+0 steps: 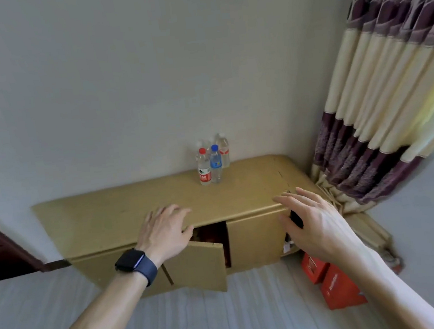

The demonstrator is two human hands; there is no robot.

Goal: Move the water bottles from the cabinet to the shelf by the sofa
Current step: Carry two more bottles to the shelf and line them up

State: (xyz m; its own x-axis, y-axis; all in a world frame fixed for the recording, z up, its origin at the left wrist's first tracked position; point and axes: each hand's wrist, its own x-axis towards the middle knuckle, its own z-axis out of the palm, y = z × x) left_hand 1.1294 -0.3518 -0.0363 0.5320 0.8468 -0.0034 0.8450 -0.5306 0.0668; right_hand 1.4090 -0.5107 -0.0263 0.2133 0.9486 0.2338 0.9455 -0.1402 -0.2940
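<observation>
The left hand (164,231) is open, its fingers straight and a little spread. It lies palm down over the front edge of the cabinet (103,216), above a door (197,265) that stands ajar. The fingertips seem to touch the cabinet top, though the angle makes contact hard to confirm. It holds nothing. Its forearm reaches in from the lower left, with a dark watch (134,264) on the wrist.

The right hand (313,221) is also open, with fingers fanned wide and the thumb dropped low, and it grips nothing. It hangs in front of the cabinet's right front corner, palm turned toward the left, the forearm coming up from the lower right.

Three water bottles stand upright in a tight group at the back of the cabinet top, against the wall and well apart from both hands: a red-capped bottle (204,169), a blue-capped bottle (216,164) just beside it, and a third bottle (224,151) behind them.

Red boxes (338,285) sit on the floor below the right forearm. A purple and cream curtain (390,92) hangs at the right.
</observation>
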